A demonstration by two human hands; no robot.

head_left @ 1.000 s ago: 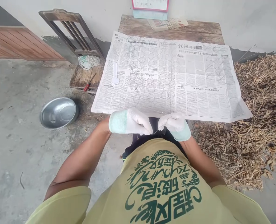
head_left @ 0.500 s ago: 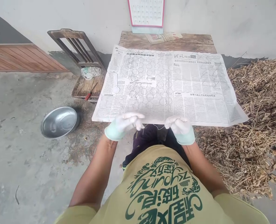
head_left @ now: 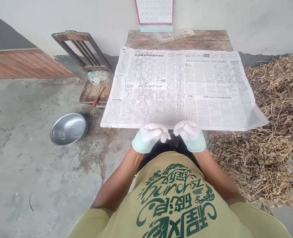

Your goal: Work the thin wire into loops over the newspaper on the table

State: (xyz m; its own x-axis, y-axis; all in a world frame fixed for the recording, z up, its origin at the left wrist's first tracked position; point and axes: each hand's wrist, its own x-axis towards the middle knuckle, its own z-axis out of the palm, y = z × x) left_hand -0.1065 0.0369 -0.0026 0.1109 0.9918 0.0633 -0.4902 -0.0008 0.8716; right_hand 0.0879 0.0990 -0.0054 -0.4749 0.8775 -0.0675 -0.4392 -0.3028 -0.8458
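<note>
I see two hands, both in white gloves, and one thin wire [head_left: 172, 132] between them. My left hand [head_left: 150, 136] is closed with its fingertips pinched on the left end of the wire. My right hand [head_left: 189, 134] is closed in the same way on the right end. The wire is short here and spans only the small gap between the two hands. It hangs in the air just before the near edge of the surface, above my lap.

On the wooden surface [head_left: 210, 36] lies one open newspaper [head_left: 210, 99], which covers nearly all of it and reaches over the near edge. On the left half of the paper there are many wire loops [head_left: 156, 86] in rows, too many for me to count. More loose wire lies at the far right. One white flat tool [head_left: 123, 87] lies beside the loops. One folded newspaper [head_left: 173, 34] is at the far edge, under one wall calendar [head_left: 155, 11].

To the left stands one wooden chair [head_left: 87, 59], with one plastic bag [head_left: 96, 76] and one red-handled screwdriver [head_left: 96, 100] on its seat. One metal basin [head_left: 68, 129] stands on the concrete floor [head_left: 24, 165]. On the right of the surface is one big pile of dry plant stalks [head_left: 272, 132], against the pale wall.
</note>
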